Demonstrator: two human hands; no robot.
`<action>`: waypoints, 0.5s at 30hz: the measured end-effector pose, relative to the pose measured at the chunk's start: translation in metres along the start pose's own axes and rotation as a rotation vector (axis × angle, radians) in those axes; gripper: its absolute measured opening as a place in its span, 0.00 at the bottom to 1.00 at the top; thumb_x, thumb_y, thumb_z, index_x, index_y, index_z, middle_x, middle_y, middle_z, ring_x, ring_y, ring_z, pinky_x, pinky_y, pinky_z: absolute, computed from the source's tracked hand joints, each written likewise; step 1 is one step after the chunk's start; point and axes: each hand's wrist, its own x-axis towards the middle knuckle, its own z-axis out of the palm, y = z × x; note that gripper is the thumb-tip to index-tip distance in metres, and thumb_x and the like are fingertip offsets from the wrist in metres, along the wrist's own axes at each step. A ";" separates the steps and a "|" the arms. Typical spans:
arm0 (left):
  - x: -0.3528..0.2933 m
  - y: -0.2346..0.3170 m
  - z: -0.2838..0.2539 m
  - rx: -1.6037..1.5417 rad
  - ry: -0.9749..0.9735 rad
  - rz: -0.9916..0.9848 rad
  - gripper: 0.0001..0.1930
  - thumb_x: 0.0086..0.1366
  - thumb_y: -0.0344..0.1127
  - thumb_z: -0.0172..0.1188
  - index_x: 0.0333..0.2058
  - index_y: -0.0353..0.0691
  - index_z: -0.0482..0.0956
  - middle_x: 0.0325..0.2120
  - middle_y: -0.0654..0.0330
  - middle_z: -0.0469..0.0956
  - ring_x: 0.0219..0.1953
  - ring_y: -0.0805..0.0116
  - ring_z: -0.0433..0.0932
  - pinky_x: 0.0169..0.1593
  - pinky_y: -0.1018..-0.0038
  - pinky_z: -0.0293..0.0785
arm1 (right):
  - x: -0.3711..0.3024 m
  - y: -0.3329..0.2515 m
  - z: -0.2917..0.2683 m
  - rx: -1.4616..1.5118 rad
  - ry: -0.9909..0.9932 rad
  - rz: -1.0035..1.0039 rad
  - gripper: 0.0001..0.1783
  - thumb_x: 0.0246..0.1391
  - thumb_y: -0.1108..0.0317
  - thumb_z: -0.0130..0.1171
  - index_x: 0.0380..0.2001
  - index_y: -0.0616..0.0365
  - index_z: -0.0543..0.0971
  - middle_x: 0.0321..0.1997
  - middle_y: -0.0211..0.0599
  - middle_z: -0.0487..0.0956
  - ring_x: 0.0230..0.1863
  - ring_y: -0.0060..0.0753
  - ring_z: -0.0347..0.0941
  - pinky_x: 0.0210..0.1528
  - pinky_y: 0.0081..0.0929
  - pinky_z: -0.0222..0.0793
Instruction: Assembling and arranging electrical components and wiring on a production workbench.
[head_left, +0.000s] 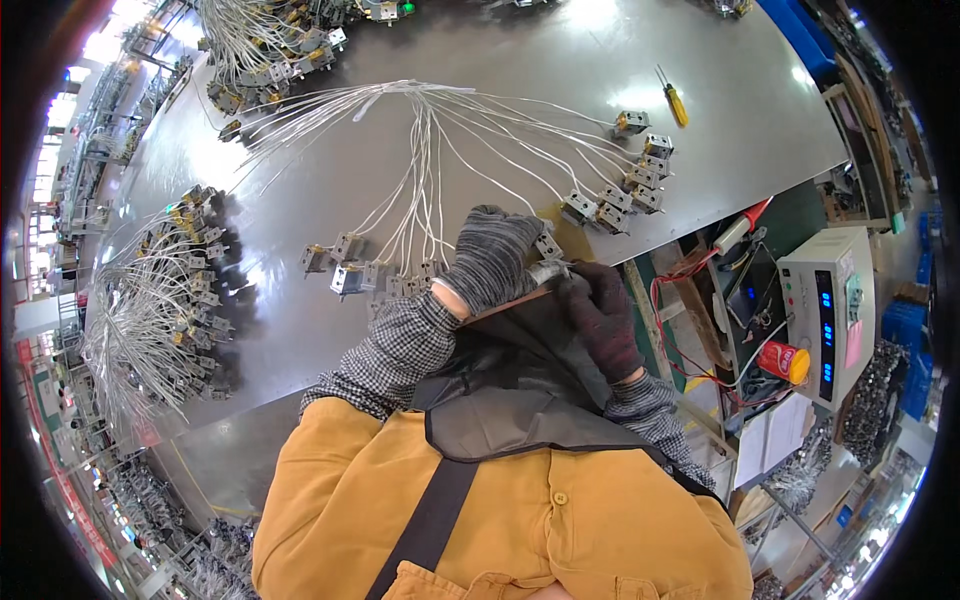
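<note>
Both my hands are gloved and meet at the table's front edge. My left hand, in a grey striped glove, is closed and bent inward. My right hand, in a dark glove with reddish dots, is pinched on one end of a small silvery-white piece, too small to name. Its other end meets my left fingers, whose grip is mostly hidden. Just past them sits a small metal box-shaped part. Similar metal parts on white wires fan out across the table, tied together at the far end.
The metal table holds more wired bundles at the left and far left. A yellow-handled screwdriver lies at the far right. Right of me stand a white instrument box, a red jar with a yellow lid, and red cables.
</note>
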 end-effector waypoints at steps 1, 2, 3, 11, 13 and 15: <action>0.001 0.002 0.000 0.010 0.000 -0.004 0.24 0.59 0.52 0.72 0.48 0.43 0.86 0.36 0.51 0.87 0.40 0.49 0.84 0.55 0.57 0.73 | -0.001 0.000 0.002 -0.091 0.041 -0.089 0.16 0.68 0.63 0.61 0.54 0.59 0.78 0.46 0.31 0.82 0.41 0.27 0.80 0.45 0.26 0.75; 0.001 0.002 -0.001 0.019 0.001 -0.008 0.24 0.59 0.53 0.72 0.48 0.42 0.86 0.35 0.51 0.87 0.39 0.49 0.84 0.56 0.57 0.73 | -0.003 -0.001 0.002 -0.089 0.040 -0.092 0.16 0.68 0.63 0.61 0.54 0.59 0.78 0.46 0.31 0.82 0.41 0.27 0.80 0.45 0.26 0.75; -0.001 0.002 -0.002 0.022 0.003 -0.009 0.24 0.59 0.53 0.72 0.48 0.42 0.86 0.35 0.51 0.87 0.39 0.49 0.84 0.56 0.57 0.73 | -0.004 -0.003 0.002 0.054 -0.007 0.034 0.16 0.68 0.63 0.61 0.54 0.59 0.77 0.46 0.32 0.82 0.42 0.27 0.79 0.46 0.26 0.75; 0.006 0.003 -0.002 0.061 -0.083 -0.061 0.27 0.57 0.55 0.72 0.48 0.41 0.85 0.35 0.50 0.86 0.41 0.47 0.83 0.56 0.57 0.72 | 0.001 0.010 0.001 -0.218 0.016 -0.208 0.21 0.63 0.63 0.66 0.55 0.61 0.76 0.45 0.40 0.83 0.43 0.29 0.79 0.48 0.31 0.76; 0.004 0.000 -0.001 0.046 -0.075 -0.069 0.28 0.56 0.57 0.72 0.48 0.42 0.85 0.35 0.51 0.86 0.41 0.47 0.83 0.55 0.56 0.72 | 0.003 0.012 0.004 0.182 -0.082 0.237 0.20 0.65 0.64 0.64 0.55 0.61 0.76 0.44 0.35 0.80 0.43 0.29 0.77 0.47 0.30 0.76; 0.000 -0.002 -0.001 0.035 -0.062 -0.083 0.30 0.56 0.59 0.72 0.48 0.42 0.84 0.35 0.51 0.86 0.40 0.47 0.82 0.54 0.55 0.72 | 0.004 0.012 -0.011 0.744 -0.277 0.443 0.19 0.65 0.65 0.63 0.55 0.62 0.75 0.45 0.37 0.80 0.42 0.31 0.78 0.47 0.30 0.76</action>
